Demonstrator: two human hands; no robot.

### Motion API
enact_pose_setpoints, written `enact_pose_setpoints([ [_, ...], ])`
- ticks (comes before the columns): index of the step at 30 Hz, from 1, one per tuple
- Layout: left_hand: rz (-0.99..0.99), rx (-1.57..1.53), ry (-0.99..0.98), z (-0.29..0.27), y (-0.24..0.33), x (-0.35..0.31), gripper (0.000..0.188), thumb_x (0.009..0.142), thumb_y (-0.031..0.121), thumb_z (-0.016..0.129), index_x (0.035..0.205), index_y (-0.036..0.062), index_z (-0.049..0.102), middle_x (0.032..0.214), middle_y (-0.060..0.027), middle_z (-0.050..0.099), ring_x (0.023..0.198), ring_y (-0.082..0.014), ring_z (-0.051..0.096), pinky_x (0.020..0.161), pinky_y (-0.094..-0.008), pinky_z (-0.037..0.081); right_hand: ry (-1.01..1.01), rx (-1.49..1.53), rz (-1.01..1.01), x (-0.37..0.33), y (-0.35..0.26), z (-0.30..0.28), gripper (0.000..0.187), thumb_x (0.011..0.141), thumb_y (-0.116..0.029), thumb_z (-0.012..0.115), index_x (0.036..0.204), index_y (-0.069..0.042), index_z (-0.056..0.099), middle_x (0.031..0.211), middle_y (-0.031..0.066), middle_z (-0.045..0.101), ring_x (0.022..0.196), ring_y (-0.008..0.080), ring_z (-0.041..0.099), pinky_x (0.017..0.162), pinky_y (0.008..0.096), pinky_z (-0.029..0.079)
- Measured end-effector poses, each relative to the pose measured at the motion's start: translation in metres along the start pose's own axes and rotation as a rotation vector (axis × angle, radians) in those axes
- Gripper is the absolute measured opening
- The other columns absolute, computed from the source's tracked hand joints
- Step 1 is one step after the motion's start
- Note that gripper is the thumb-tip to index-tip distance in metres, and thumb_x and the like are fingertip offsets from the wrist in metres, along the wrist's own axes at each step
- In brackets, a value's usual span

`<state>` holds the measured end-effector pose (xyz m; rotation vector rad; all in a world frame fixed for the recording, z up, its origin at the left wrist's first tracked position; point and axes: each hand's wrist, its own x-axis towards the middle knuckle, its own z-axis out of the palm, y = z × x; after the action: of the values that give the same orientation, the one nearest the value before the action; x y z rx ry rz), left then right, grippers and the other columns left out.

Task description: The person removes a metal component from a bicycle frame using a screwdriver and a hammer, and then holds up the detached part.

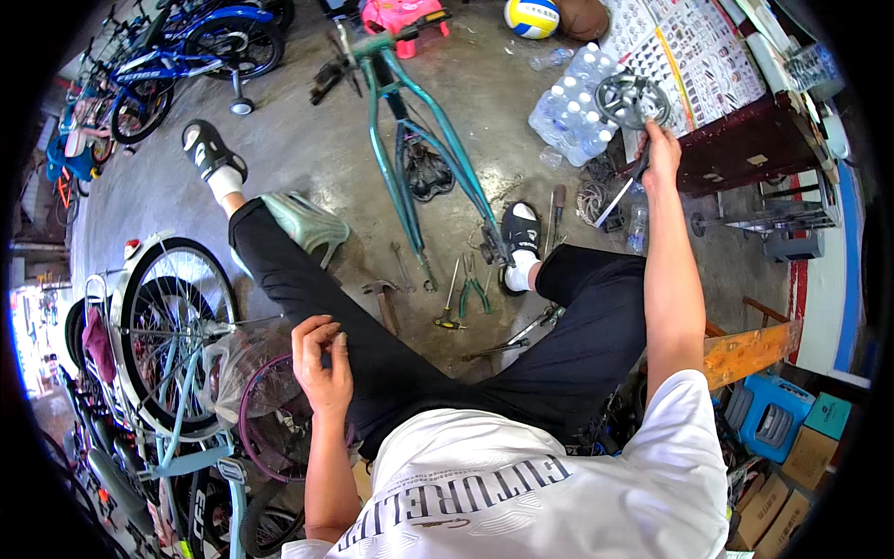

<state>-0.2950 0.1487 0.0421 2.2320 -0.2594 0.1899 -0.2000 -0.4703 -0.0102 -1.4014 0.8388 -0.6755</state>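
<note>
Metal of a crankset (631, 99), a grey chainring with its crank arm hanging down, is seen high at the right, above a pack of water bottles (573, 112). It is held by the right hand (659, 149), which is stretched far forward; the fingers are closed around the crank arm below the ring. The left hand (321, 359) is kept near the body, over the left thigh in black trousers; its fingers are curled loosely with the tips close together, and nothing can be seen between them.

A teal bicycle frame (414, 140) is laid on the concrete floor between the spread legs. Near its lower end some tools are scattered: a hammer (384, 303), a wrench (400, 265), a screwdriver (450, 303) and pliers (473, 284) with green handles. Black sandals with white socks are worn on both feet.

A dark wooden table (745, 149) with a printed sheet on it is placed at the right, behind the crankset. A volleyball (532, 17) is lying at the top. A blue bicycle (186, 56) is parked at the upper left, and a light blue bicycle with a wheel (172, 335) is standing beside the left hand. A blue stool (768, 415) and cardboard boxes are found at the lower right.
</note>
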Motion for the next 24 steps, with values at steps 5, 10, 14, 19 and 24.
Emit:
enact_pose_setpoints([
  [5, -0.006, -0.036, -0.071, 0.022, 0.008, 0.015, 0.011, 0.092, -0.001, 0.067, 0.102, -0.0015, 0.065, 0.113, -0.0147, 0.064, 0.087, -0.0202, 0.065, 0.075, -0.0308, 0.054, 0.009, -0.46, 0.242, 0.029, 0.07, -0.069, 0.019, 0.086, -0.021, 0.073, 0.086, -0.005, 0.065, 0.07, 0.0038, 0.063, 0.055, 0.0144, 0.056, 0.045, 0.0338, 0.041],
  [10, 0.041, -0.003, -0.14, 0.042, 0.02, 0.023, 0.012, 0.091, -0.001, 0.068, 0.103, -0.0008, 0.065, 0.114, -0.0144, 0.064, 0.086, -0.0208, 0.065, 0.075, -0.0307, 0.054, -0.008, -0.829, 0.382, 0.021, 0.101, -0.1, 0.018, 0.084, -0.019, 0.072, 0.089, -0.003, 0.068, 0.076, 0.0067, 0.068, 0.058, 0.0164, 0.061, 0.047, 0.0349, 0.043],
  [14, 0.016, -0.004, -0.182, 0.049, 0.021, 0.022, 0.012, 0.091, -0.001, 0.068, 0.103, -0.0008, 0.065, 0.114, -0.0134, 0.065, 0.085, -0.0203, 0.065, 0.075, -0.0311, 0.054, 0.029, -0.761, 0.437, 0.018, 0.103, -0.111, 0.017, 0.086, -0.018, 0.072, 0.092, -0.003, 0.066, 0.075, 0.0053, 0.066, 0.056, 0.0154, 0.058, 0.047, 0.0346, 0.042],
  [19, 0.037, 0.027, -0.169, 0.053, 0.021, 0.02, 0.015, 0.089, -0.003, 0.069, 0.103, -0.0013, 0.066, 0.113, -0.014, 0.065, 0.08, -0.021, 0.065, 0.073, -0.032, 0.054, -0.017, -0.747, 0.432, 0.016, 0.104, -0.116, 0.016, 0.088, -0.018, 0.071, 0.096, -0.006, 0.064, 0.072, 0.0034, 0.062, 0.054, 0.013, 0.053, 0.045, 0.0334, 0.039],
  [24, 0.01, 0.042, -0.193, 0.052, 0.025, 0.015, 0.014, 0.089, -0.003, 0.069, 0.103, -0.0019, 0.066, 0.114, -0.0142, 0.065, 0.08, -0.0215, 0.066, 0.072, -0.0321, 0.055, -0.013, -0.768, 0.442, 0.014, 0.104, -0.116, 0.019, 0.089, -0.02, 0.072, 0.099, -0.005, 0.065, 0.073, 0.0034, 0.063, 0.055, 0.0129, 0.054, 0.045, 0.0329, 0.04],
])
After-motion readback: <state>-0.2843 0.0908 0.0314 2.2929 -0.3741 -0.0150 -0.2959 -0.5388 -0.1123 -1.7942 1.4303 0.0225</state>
